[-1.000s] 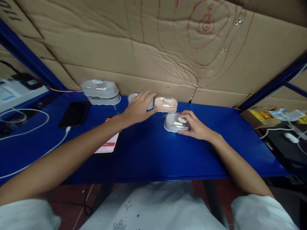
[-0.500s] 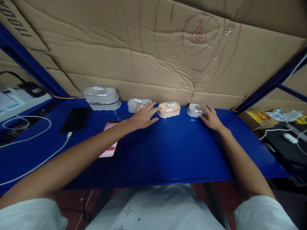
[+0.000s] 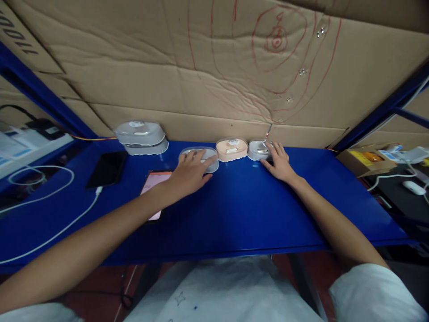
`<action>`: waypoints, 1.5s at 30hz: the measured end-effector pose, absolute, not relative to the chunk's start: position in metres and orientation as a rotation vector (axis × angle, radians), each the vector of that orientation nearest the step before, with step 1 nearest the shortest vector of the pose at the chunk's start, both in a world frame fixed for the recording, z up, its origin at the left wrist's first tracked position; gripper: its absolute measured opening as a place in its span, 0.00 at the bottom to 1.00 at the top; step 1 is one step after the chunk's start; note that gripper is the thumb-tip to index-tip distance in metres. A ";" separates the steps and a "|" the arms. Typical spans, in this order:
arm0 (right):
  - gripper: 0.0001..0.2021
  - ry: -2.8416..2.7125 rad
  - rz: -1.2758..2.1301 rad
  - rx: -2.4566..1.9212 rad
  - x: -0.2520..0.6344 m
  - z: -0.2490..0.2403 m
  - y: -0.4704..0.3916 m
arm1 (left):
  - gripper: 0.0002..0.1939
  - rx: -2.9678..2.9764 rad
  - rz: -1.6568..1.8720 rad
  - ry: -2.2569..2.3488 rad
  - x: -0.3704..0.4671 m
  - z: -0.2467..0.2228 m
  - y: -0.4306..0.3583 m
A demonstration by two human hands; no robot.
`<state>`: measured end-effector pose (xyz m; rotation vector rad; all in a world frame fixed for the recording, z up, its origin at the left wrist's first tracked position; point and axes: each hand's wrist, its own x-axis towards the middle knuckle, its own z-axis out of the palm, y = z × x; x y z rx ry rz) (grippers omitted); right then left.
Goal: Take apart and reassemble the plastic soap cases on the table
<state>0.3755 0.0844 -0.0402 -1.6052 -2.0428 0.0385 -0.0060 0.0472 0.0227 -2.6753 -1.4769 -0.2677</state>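
Observation:
Along the back of the blue table stand several oval lidded boxes with wavy rims. My left hand (image 3: 188,175) lies over a grey lidded box (image 3: 213,167), fingertips on its clear lid and thumb by its front edge. Right beside that box, almost touching, is a peach lidded box (image 3: 230,153) with a round sticker and a pale clip on top. My right hand (image 3: 280,163) curls around the right end of a small grey lidded box (image 3: 255,153), thumb in front and fingers over the lid. That small box sits against the peach one.
Two stacked larger grey boxes (image 3: 142,138) stand at the back left. A lit phone (image 3: 154,184) lies partly under my left forearm, and a dark phone (image 3: 106,169) farther left beside a white cable (image 3: 90,201). A cardboard wall (image 3: 150,76) rises behind; an open carton (image 3: 360,162) sits at right.
Under my left hand, the grey box has come toward me and slightly right. My right hand has moved left with the small grey box, closing its gap to the peach box.

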 end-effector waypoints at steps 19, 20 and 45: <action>0.34 -1.254 0.889 -1.164 0.356 -0.006 0.174 | 0.29 -2.676 -0.362 -1.493 -0.001 0.013 0.017; 0.34 -1.243 0.901 -1.161 0.355 -0.006 0.175 | 0.29 -2.677 -0.382 -1.492 -0.001 0.012 0.018; 0.36 -1.059 0.894 -1.102 0.331 -0.026 0.195 | 0.29 -2.685 -0.391 -1.491 0.003 0.013 0.012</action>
